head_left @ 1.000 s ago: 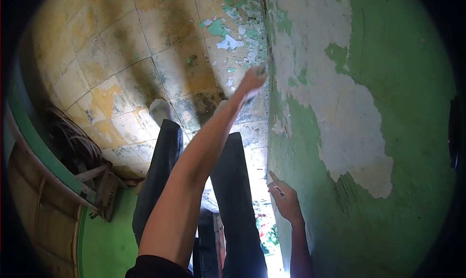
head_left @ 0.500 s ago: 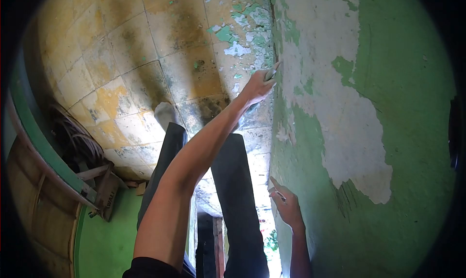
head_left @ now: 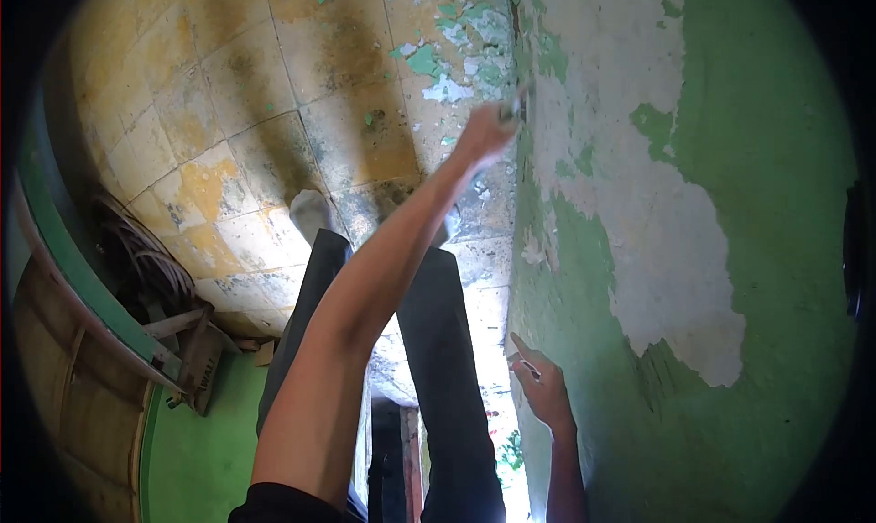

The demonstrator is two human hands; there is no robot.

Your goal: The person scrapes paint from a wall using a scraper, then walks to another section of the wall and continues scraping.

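Note:
My left hand [head_left: 486, 132] reaches far forward, closed around a scraper [head_left: 518, 103] whose outline is smeared by motion. Its tip is at the base of the wall [head_left: 630, 240], where green paint has come away and pale plaster shows. Much nearer to me, my right hand [head_left: 544, 388] is beside the same wall, with the index finger pointing forward and the other fingers bent. A small pale edge shows by its fingertips; I cannot make out what it is. Loose paint flakes [head_left: 447, 88] lie on the floor near my left hand.
My feet [head_left: 311, 214] stand on stained yellowish tiles [head_left: 265, 158]. A curved green-edged piece [head_left: 68, 267], a coil of hose or cable [head_left: 146, 254] and a box [head_left: 203, 370] are at the left. Bright light comes from low behind my legs [head_left: 443, 359].
My left hand has moved slightly forward along the foot of the wall with the scraper and is now blurred. My right hand is almost unchanged.

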